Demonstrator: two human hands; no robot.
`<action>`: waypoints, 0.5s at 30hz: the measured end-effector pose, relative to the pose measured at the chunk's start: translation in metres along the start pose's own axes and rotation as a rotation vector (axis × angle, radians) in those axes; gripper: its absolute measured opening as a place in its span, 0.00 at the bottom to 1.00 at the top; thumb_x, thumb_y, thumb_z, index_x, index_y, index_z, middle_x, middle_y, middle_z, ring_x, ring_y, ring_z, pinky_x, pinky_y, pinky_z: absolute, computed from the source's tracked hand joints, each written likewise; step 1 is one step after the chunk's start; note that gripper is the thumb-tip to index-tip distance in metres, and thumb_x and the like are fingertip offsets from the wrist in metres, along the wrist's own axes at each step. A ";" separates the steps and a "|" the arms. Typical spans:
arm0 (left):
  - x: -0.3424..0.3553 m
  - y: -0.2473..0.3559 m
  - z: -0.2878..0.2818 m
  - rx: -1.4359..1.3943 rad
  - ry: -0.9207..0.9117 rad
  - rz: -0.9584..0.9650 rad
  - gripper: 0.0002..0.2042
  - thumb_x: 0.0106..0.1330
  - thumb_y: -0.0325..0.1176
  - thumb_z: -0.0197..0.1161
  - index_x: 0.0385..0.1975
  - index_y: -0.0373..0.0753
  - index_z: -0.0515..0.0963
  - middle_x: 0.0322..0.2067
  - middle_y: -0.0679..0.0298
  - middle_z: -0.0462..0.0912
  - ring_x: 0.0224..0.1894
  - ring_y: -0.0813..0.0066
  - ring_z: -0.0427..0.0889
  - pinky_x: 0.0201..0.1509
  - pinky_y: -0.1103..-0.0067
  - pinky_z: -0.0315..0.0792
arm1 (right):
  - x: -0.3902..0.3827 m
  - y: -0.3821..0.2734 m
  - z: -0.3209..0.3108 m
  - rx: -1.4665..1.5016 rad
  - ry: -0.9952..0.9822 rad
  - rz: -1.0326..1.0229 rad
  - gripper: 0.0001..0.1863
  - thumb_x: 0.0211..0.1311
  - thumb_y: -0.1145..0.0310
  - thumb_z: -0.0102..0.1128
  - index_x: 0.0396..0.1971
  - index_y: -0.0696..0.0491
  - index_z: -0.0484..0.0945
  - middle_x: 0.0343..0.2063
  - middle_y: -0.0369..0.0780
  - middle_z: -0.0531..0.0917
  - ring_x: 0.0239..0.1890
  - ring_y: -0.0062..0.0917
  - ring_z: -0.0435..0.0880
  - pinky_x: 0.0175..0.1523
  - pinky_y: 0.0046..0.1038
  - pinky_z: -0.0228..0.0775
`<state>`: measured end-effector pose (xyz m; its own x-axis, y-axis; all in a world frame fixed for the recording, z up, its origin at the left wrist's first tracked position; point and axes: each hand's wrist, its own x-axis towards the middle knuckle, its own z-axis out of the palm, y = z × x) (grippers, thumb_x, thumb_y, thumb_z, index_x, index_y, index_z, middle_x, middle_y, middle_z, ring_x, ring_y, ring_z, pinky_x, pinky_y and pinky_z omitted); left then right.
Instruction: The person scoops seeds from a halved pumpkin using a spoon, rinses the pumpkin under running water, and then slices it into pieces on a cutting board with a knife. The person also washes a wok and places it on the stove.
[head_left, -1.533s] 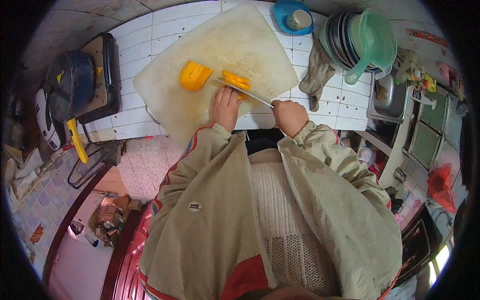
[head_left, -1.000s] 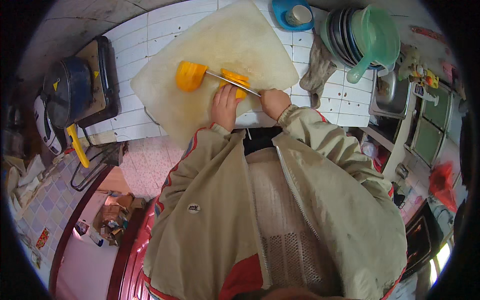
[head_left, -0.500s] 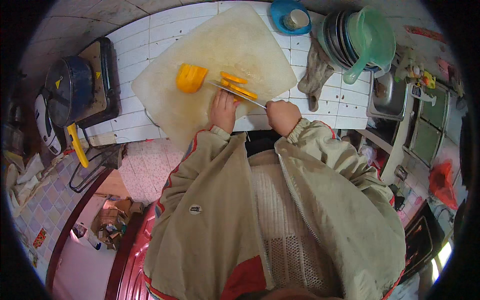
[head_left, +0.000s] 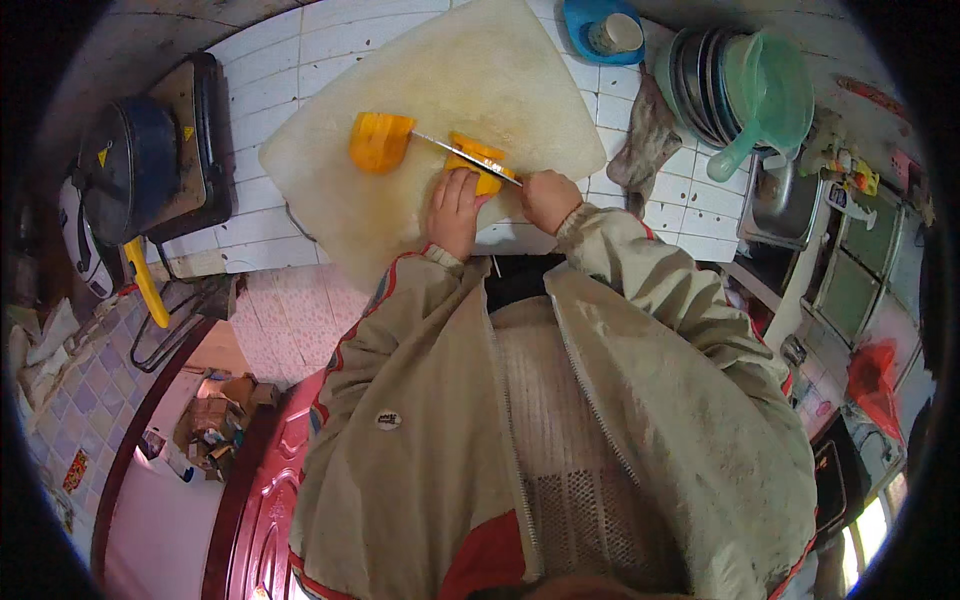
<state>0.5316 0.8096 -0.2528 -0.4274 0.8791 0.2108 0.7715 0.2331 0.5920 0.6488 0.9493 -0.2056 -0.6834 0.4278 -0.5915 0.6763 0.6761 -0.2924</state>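
On the pale cutting board [head_left: 330, 165] my right hand [head_left: 550, 202] is wrapped round the handle of a knife [head_left: 436, 142]. Its blade slants up to the left across the orange flesh, with the tip close by a big pumpkin chunk [head_left: 380, 142]. My left hand [head_left: 455, 213] presses its fingertips on a smaller pumpkin piece [head_left: 486, 184] on the near side of the blade. Beyond the blade lie cut pumpkin slices [head_left: 475, 146]. How deep the edge sits in the piece cannot be made out.
At the left stands a dark pot [head_left: 130, 165] with a yellow handle, on a stove [head_left: 195, 150]. A blue dish [head_left: 585, 30] with a cup [head_left: 615, 35], a grey rag [head_left: 645, 140], stacked pans with a green ladle-like scoop [head_left: 745, 150], and a sink [head_left: 785, 205] lie to the right.
My right hand and the knife have shifted slightly left and up, and the blade tip has come nearer the big chunk. My left hand still holds the smaller piece; the whole view has shifted a little.
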 end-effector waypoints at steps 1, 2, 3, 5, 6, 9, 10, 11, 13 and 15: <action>-0.006 -0.003 0.004 0.004 0.026 0.007 0.22 0.51 0.35 0.69 0.46 0.37 0.74 0.48 0.59 0.75 0.50 0.57 0.74 0.54 0.69 0.70 | 0.000 0.001 -0.003 0.029 -0.006 0.009 0.09 0.52 0.68 0.54 0.30 0.55 0.81 0.24 0.50 0.82 0.29 0.44 0.83 0.34 0.42 0.76; -0.005 -0.003 0.004 0.016 0.030 0.014 0.21 0.51 0.34 0.68 0.46 0.36 0.74 0.48 0.58 0.74 0.51 0.57 0.73 0.54 0.69 0.70 | 0.001 0.000 -0.010 0.053 -0.005 0.016 0.09 0.52 0.68 0.55 0.30 0.56 0.81 0.24 0.50 0.82 0.28 0.44 0.83 0.33 0.42 0.76; -0.005 -0.003 0.003 0.028 0.033 0.021 0.21 0.52 0.32 0.68 0.46 0.36 0.73 0.48 0.58 0.74 0.52 0.58 0.73 0.54 0.68 0.70 | -0.004 -0.002 -0.016 0.069 0.022 0.018 0.09 0.52 0.69 0.55 0.29 0.56 0.81 0.23 0.50 0.82 0.28 0.44 0.83 0.33 0.42 0.76; -0.002 0.001 -0.002 0.026 0.026 0.022 0.20 0.53 0.32 0.68 0.46 0.36 0.73 0.49 0.58 0.74 0.53 0.58 0.73 0.54 0.68 0.70 | -0.023 -0.010 -0.021 0.106 0.068 0.019 0.09 0.51 0.69 0.55 0.28 0.57 0.81 0.23 0.50 0.82 0.27 0.44 0.84 0.33 0.43 0.76; -0.004 -0.001 0.000 0.042 0.029 0.015 0.21 0.53 0.32 0.68 0.46 0.36 0.73 0.49 0.57 0.74 0.53 0.58 0.73 0.54 0.68 0.70 | -0.030 -0.012 -0.023 0.078 0.048 0.027 0.09 0.54 0.68 0.55 0.28 0.56 0.81 0.22 0.50 0.81 0.27 0.44 0.83 0.32 0.43 0.75; -0.009 -0.005 0.008 0.032 -0.002 -0.043 0.21 0.53 0.32 0.67 0.47 0.36 0.73 0.51 0.57 0.73 0.54 0.56 0.72 0.55 0.68 0.70 | -0.048 -0.014 -0.025 0.021 0.073 0.042 0.08 0.56 0.67 0.55 0.26 0.54 0.80 0.20 0.49 0.80 0.26 0.45 0.82 0.30 0.43 0.74; -0.009 -0.006 0.009 0.031 0.010 -0.024 0.21 0.53 0.32 0.67 0.47 0.36 0.73 0.51 0.56 0.73 0.54 0.56 0.72 0.55 0.68 0.70 | -0.050 -0.014 -0.026 0.014 0.059 0.040 0.07 0.55 0.68 0.55 0.25 0.54 0.79 0.20 0.48 0.80 0.25 0.45 0.82 0.29 0.43 0.74; -0.010 -0.006 0.009 0.035 0.020 -0.012 0.21 0.53 0.32 0.67 0.47 0.36 0.73 0.51 0.56 0.73 0.54 0.56 0.72 0.55 0.68 0.70 | -0.051 -0.014 -0.025 0.010 0.040 0.031 0.06 0.54 0.69 0.55 0.25 0.55 0.79 0.20 0.48 0.80 0.25 0.45 0.82 0.29 0.43 0.74; -0.010 -0.008 0.009 0.052 0.027 0.003 0.20 0.53 0.32 0.67 0.47 0.36 0.73 0.51 0.56 0.73 0.55 0.55 0.72 0.55 0.67 0.70 | -0.053 -0.019 -0.030 -0.014 0.024 0.045 0.05 0.51 0.70 0.56 0.23 0.55 0.78 0.21 0.48 0.80 0.25 0.44 0.82 0.28 0.43 0.74; -0.013 -0.009 0.011 0.070 0.011 0.008 0.21 0.53 0.32 0.67 0.47 0.36 0.73 0.51 0.55 0.73 0.55 0.55 0.72 0.55 0.67 0.70 | -0.053 -0.019 -0.026 -0.023 0.013 0.048 0.05 0.51 0.70 0.56 0.24 0.55 0.79 0.21 0.48 0.81 0.25 0.44 0.82 0.28 0.43 0.74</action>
<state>0.5348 0.8009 -0.2693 -0.4259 0.8765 0.2246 0.8058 0.2545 0.5347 0.6647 0.9293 -0.1489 -0.6542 0.4674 -0.5946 0.7018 0.6683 -0.2467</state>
